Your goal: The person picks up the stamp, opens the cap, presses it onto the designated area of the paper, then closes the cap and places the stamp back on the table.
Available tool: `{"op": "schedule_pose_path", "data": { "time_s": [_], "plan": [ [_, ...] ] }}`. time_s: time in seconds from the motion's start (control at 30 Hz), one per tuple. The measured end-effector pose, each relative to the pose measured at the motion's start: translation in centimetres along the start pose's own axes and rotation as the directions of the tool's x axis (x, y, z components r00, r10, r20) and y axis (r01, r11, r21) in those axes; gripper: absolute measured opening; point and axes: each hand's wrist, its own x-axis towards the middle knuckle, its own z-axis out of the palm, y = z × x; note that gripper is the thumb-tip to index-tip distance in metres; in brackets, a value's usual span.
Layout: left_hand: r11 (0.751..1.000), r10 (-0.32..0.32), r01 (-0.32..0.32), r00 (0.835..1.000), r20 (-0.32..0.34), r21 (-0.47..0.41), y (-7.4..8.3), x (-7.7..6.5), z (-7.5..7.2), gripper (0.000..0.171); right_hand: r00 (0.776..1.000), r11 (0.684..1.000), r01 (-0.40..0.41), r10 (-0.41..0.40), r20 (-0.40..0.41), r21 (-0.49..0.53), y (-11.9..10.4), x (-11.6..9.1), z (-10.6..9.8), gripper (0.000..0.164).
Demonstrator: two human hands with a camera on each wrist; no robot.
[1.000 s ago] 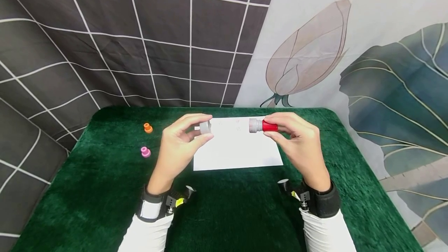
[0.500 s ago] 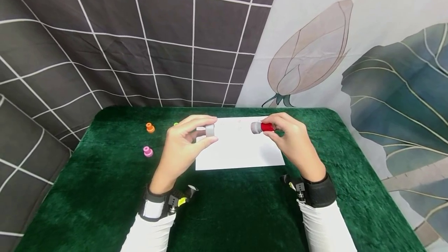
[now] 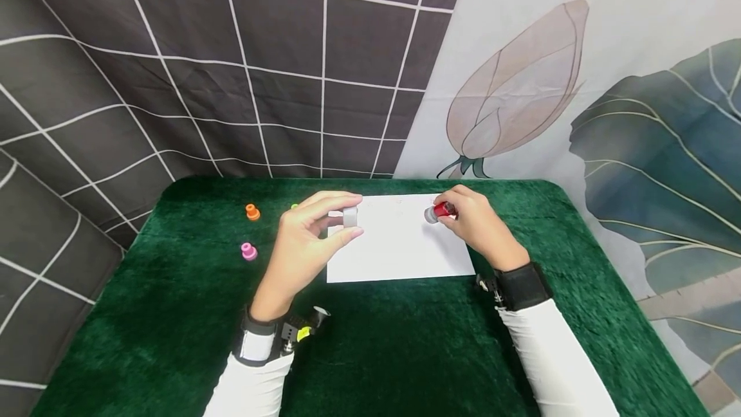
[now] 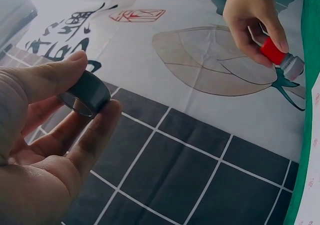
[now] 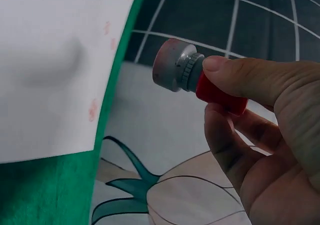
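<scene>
My left hand (image 3: 307, 233) pinches a small round grey cap (image 3: 350, 217) between thumb and fingertips, over the left part of a white paper sheet (image 3: 399, 253). In the left wrist view the cap (image 4: 90, 96) looks like a short hollow cylinder. With thumb and fingers, my right hand (image 3: 477, 227) grips the red handle of a small stamp (image 5: 222, 95) above the paper's right side. Its grey head is stained reddish and, in the head view, tilts down to the left toward the sheet. Faint red marks (image 5: 93, 110) show on the paper.
Left of the paper, an orange stamp-like piece (image 3: 252, 212) and a pink one (image 3: 249, 251) stand on the green cloth (image 3: 382, 340). A bit of a green thing (image 3: 294, 206) peeks out behind my left hand. Patterned fabric (image 3: 370, 37) hangs behind the table.
My right hand has turned the stamp from level to head-down over the paper, its forearm swinging outward. The left hand with the cap shifted slightly right in view.
</scene>
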Motion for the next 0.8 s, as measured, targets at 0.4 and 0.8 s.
{"op": "schedule_pose_path", "data": {
  "time_s": [0.4, 0.8],
  "plan": [
    [1.000, 0.009, -0.009, 1.000, 0.010, 0.001, 0.0, 0.1, -0.1, 0.043, 0.985, 0.994, -0.041, 0.057, 0.163, -0.100, 2.3, 3.1, 0.5, 0.023],
    [1.000, 0.001, -0.002, 0.999, 0.032, 0.028, -0.4, 0.1, -0.2, 0.043, 0.966, 0.986, -0.015, 0.056, 0.251, -0.163, 4.0, 4.4, 1.6, 0.018]
  ]
}}
